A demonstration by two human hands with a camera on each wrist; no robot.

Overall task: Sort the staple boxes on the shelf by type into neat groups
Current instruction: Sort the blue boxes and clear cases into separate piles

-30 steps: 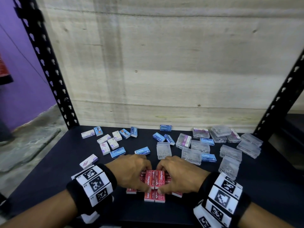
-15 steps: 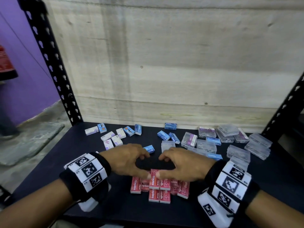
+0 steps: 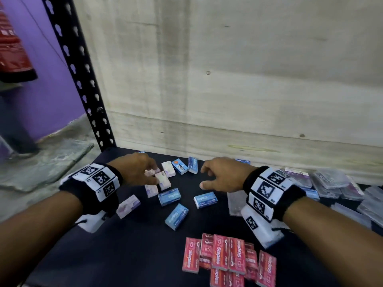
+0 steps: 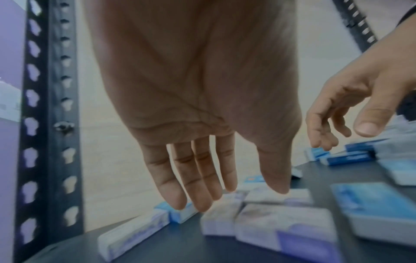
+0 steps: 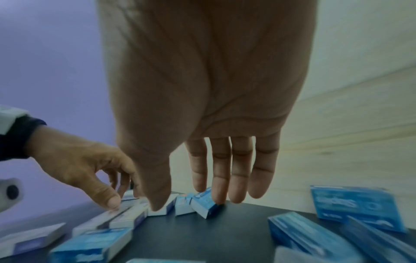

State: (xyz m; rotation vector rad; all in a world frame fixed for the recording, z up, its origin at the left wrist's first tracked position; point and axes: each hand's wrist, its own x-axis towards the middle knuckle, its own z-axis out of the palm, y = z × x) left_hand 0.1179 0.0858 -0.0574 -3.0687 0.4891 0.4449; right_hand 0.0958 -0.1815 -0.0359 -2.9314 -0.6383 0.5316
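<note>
The left hand [image 3: 136, 172] hovered at the centre left of the head view over a cluster of white-and-purple boxes [image 3: 163, 180] on the dark shelf [image 3: 124, 255]; its fingers [image 4: 198, 178] hung straight and slightly spread, holding nothing, with the tips just above or perhaps touching the pale boxes, which the blur left unclear. The right hand [image 3: 222, 175] sat at centre right, fingers [image 5: 238, 170] also extended and apart, empty, its tips close to a small blue box [image 5: 203, 204] standing tilted near the back panel [image 3: 228, 79]. Between and below the two hands lay loose blue staple boxes [image 3: 176, 216], scattered at different angles. At the lower middle of the head view the red staple boxes [image 3: 228, 259] lay packed side by side in a tight group, a few overlapping. Clear plastic cases [image 3: 339, 187] were piled at the right edge, partly hidden behind the right wrist band [image 3: 269, 189]. A black perforated upright [image 3: 80, 79] rose at the upper left, with a purple wall [image 3: 41, 90] beyond it.
</note>
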